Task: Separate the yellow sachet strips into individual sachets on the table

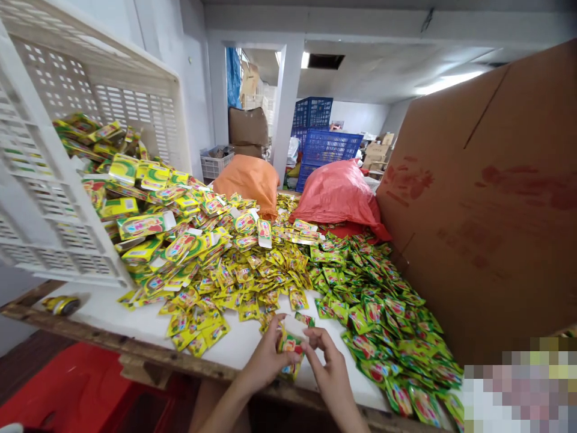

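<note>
Near the front edge of the table, my left hand is closed round a small yellow, green and red carton, whose white flap stands up at its top end. From the other side, my right hand has its thumb and curled fingertips at the carton's right edge. Just behind the carton lies a green sachet. A heap of yellow sachets spreads beyond my left hand, and a heap of green sachets lies to the right. Similar cartons are piled at the left.
A white plastic crate lies tipped at the left, spilling cartons. An orange bag and a red bag sit at the back. A large cardboard box walls the right. A red stool stands below the table's wooden edge.
</note>
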Tool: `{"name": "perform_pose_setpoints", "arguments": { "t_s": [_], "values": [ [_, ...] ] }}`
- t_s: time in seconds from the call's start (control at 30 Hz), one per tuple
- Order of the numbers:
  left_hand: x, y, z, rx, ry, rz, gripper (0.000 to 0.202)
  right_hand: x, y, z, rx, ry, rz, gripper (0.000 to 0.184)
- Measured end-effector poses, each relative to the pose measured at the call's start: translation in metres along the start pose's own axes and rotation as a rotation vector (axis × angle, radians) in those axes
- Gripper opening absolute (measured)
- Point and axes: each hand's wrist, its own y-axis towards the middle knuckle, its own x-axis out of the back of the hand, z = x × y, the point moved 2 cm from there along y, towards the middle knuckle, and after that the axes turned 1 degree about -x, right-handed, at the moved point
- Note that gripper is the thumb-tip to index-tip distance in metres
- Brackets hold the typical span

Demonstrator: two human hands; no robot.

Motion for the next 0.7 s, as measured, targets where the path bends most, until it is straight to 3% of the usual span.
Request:
{"name": "perform_pose_setpoints", "arguments": {
  "t_s": [0.1,0.2,0.27,0.37,0.47,0.6,0.7],
  "values": [
    [0.005,-0.007,-0.002,-0.048,0.127,-0.109,0.058,-0.003,-0.005,-0.004,-0.025,0.022,-0.036,0.024],
    [0.009,-0.011,-0.004,-0.035,0.205,-0.030,0.026,-0.007,-0.001,0.001,0.017,0.034,0.038,0.021],
    [0.011,-0.011,-0.005,-0.031,0.266,-0.021,0.018,-0.008,0.003,0.005,0.054,0.042,0.083,0.023],
    [0.012,-0.010,-0.007,-0.072,0.282,-0.095,0.018,-0.008,0.008,0.007,0.036,0.069,0.035,0.022],
    [0.008,-0.011,-0.010,-0.132,0.185,-0.135,0.032,-0.006,0.010,0.006,0.004,0.098,-0.014,0.027],
    [0.005,-0.015,-0.019,-0.119,0.311,-0.108,0.019,-0.004,0.004,0.011,0.069,0.078,0.086,0.016],
    [0.004,-0.018,-0.026,-0.154,0.417,-0.154,0.017,-0.003,0.000,0.016,0.075,0.078,0.085,0.013]
  ]
}}
